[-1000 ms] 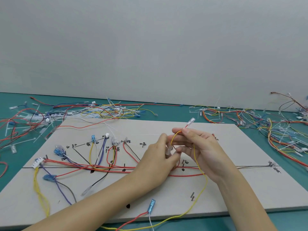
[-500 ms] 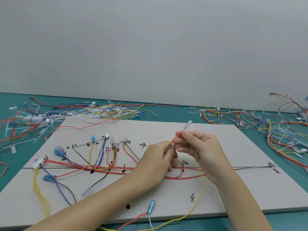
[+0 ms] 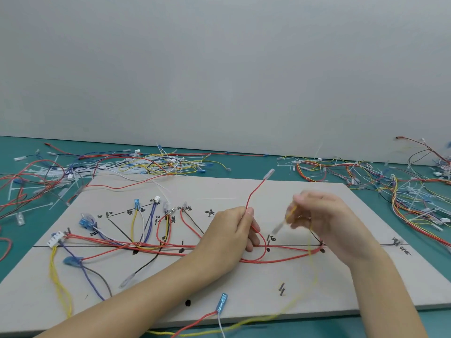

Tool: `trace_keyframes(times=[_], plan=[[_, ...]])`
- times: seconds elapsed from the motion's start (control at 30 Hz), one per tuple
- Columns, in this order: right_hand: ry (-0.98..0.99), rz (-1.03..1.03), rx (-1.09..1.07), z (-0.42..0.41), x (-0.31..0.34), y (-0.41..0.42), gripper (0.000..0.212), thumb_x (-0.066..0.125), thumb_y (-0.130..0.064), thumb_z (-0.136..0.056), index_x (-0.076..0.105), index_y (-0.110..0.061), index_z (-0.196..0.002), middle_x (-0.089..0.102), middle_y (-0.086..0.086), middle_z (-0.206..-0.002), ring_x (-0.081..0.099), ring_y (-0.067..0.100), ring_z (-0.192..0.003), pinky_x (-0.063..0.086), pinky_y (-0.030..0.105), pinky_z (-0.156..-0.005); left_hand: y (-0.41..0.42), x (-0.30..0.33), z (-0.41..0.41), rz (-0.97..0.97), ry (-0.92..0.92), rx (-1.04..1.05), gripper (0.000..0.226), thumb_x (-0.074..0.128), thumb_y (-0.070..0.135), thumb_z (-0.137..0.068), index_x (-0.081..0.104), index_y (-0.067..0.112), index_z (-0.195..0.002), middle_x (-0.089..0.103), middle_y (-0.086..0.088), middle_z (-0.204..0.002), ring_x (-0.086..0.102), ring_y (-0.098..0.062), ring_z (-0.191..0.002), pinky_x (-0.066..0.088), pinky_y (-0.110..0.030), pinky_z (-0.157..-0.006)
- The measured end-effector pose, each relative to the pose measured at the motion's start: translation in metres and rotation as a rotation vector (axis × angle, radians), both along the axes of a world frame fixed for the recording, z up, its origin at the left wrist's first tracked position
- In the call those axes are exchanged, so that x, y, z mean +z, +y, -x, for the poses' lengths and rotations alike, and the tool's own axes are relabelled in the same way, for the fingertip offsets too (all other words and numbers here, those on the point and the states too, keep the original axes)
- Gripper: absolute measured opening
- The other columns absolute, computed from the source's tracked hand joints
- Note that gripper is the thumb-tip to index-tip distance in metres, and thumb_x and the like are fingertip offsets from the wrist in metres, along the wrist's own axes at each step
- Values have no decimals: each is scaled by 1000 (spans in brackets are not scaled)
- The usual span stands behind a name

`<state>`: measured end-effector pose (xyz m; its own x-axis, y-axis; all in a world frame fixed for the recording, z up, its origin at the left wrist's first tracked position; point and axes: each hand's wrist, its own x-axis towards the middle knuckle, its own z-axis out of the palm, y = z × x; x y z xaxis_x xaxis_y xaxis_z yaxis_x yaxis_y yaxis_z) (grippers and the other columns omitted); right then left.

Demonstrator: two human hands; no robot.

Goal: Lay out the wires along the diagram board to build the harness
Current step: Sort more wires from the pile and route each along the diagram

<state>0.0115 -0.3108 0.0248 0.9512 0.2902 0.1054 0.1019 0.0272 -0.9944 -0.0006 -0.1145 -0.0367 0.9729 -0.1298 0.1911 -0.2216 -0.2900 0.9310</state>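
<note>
A grey diagram board (image 3: 280,284) with black lines and labels lies on the teal table. Several red, yellow, blue and black wires run along its main line at the left and centre. My left hand (image 3: 231,230) pinches a red wire (image 3: 255,191) whose clear-sleeved end sticks up and away over the board. My right hand (image 3: 324,215), blurred, grips a yellow wire (image 3: 310,286) near its clear-sleeved end (image 3: 279,226). That yellow wire hangs down in a loop to the board's front edge.
Piles of loose wires and white cable ties lie behind the board at the left (image 3: 109,167) and at the right (image 3: 402,191). A blue terminal (image 3: 222,304) with red and white leads sits at the board's front edge. A grey wall stands behind the table.
My hands have drawn apart: the left now holds the red wire alone, its end standing higher. The right hand pulled the yellow wire's end to the right and down.
</note>
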Motion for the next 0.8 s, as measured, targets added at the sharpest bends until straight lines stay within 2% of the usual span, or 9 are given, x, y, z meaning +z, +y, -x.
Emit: trace_keyframes(times=[0.07,0.1,0.17,0.23,0.27,0.4,0.5,0.67,0.8], plan=[[32,104,427,8,1,-6,40,55,-35,-94,76,-1,-88,71,25,-96,67,31,-95,51,36,-85,1,0,0,-2,-7,-7,41,34,33,-104,59,20,-74,71,-4,-68,62,-12,-53,45,-19,-54],[44,125,504,10,0,-6,48,51,-41,-96,76,1,-94,69,27,-103,66,33,-102,51,35,-89,1,0,0,-7,-12,-9,41,35,33,-104,59,20,-74,71,-4,-68,63,-12,-53,45,-19,-54],[70,144,336,8,-2,2,51,56,-48,-91,77,-2,-87,72,22,-97,67,28,-96,53,30,-81,0,0,0,-18,-18,-6,40,36,33,-103,60,19,-74,71,-3,-67,63,-12,-54,44,-19,-54],[8,172,13,2,-6,13,41,67,-48,-77,77,-8,-75,72,13,-80,65,21,-76,52,24,-64,0,0,0,-29,-28,-1,40,37,33,-103,61,18,-74,71,-3,-68,63,-12,-53,44,-18,-54],[-11,164,-77,0,-7,19,35,70,-44,-73,76,-10,-78,70,10,-76,61,19,-69,50,23,-58,0,0,1,-41,-44,-1,41,38,33,-103,61,18,-73,71,-4,-68,63,-11,-53,44,-17,-54],[-34,136,-57,3,-13,42,31,73,-31,-75,73,-14,-101,63,1,-64,52,12,-53,42,21,-47,1,0,2,-103,-122,-19,40,41,35,-102,63,19,-73,68,0,-68,62,-12,-55,49,-22,-56],[-93,195,-114,5,-16,52,14,66,-21,-88,75,-10,-88,54,-4,-55,46,10,-49,36,22,-44,0,0,3,-101,-104,-29,39,45,35,-101,66,15,-76,67,0,-68,62,-14,-58,53,-31,-61],[78,0,-242,2,-8,35,26,54,-14,-96,64,-3,-75,60,7,-66,52,14,-49,34,20,-37,1,0,4,-382,-234,-107,30,59,42,-92,71,18,-77,58,8,-71,53,-7,-69,45,-28,-69],[205,58,-374,-1,-3,11,25,52,-8,-96,64,4,-79,63,12,-61,56,13,-43,39,19,-35,3,1,5,-391,-230,-139,15,67,36,-87,75,23,-86,60,8,-82,55,-6,-75,48,-32,-74]])
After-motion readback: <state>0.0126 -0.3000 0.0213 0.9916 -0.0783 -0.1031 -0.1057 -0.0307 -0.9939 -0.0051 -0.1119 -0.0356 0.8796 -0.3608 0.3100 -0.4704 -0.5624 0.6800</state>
